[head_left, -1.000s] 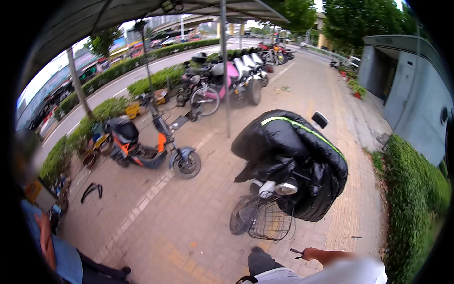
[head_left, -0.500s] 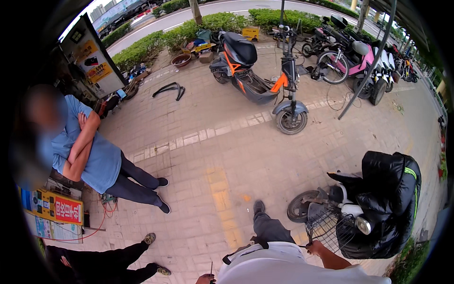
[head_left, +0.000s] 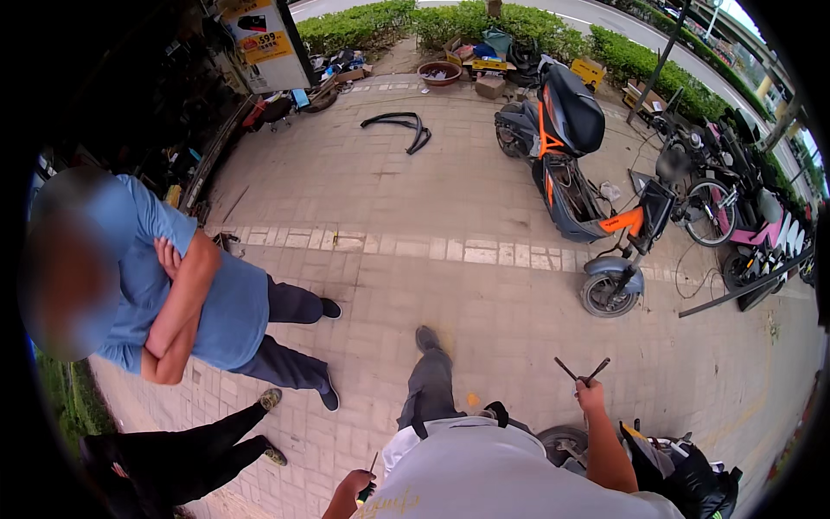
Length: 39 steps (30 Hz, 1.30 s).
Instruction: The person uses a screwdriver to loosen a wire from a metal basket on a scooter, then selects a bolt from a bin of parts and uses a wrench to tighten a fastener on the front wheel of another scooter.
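Low in the frame, my left hand [head_left: 354, 484] is closed round the handle of a screwdriver [head_left: 366, 491], its thin shaft pointing up. To the right, my right hand [head_left: 590, 394] grips dark slim tools [head_left: 569, 370] that form a V; whether they are one tool or two I cannot tell. Below that hand, beside my body, part of a two-wheeler [head_left: 566, 445] with black padded material shows, mostly hidden by my shirt and arm. Farther forward stands an orange and black scooter [head_left: 562, 195], its floor area exposed.
A person in blue [head_left: 225, 303] stands at left with arms crossed; another's dark-clad legs [head_left: 190, 458] are below. A black curved part [head_left: 406, 125] lies on the paving. Parked bikes [head_left: 709, 212], a pole [head_left: 718, 298], a stall [head_left: 259, 52] and hedges [head_left: 458, 26] surround the area.
My view has swung left, so the covered two-wheeler slid to the lower edge. My left hand with the screwdriver came into view; my right hand has risen with the dark tools.
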Available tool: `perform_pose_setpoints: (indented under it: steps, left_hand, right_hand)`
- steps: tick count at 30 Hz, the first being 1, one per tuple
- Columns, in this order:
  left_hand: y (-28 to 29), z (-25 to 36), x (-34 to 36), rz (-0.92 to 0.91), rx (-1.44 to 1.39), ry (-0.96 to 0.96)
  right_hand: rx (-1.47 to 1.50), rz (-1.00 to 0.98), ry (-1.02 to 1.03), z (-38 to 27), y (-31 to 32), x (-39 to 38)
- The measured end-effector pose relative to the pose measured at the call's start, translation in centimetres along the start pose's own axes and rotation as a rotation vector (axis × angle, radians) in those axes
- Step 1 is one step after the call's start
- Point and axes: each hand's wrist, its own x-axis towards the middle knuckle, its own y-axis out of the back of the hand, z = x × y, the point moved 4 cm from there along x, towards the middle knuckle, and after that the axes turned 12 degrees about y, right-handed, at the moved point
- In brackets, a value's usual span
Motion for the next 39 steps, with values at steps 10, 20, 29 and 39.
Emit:
perform_pose_setpoints:
  steps: [10,20,29,39]
  left_hand:
    - [8.4,46.6,-14.9,0.065,-0.084,-0.485]
    - [13.3,63.2,-17.6,0.067,-0.661,-0.426]
    - [13.9,64.4,-15.5,-0.219,-1.380,-0.263]
    - [31.8,77.1,-10.5,-0.174,-1.457,-0.240]
  right_hand:
    - [0.139,0.055,-0.613,-4.6,-8.4,4.6]
    - [-0.155,-0.095,-0.444,-14.4,-21.0,38.0]
    - [-0.669,-0.663,0.585,-40.3,-54.5,61.5]
    - [-0.142,-1.142,0.049,-64.7,-93.6,47.7]
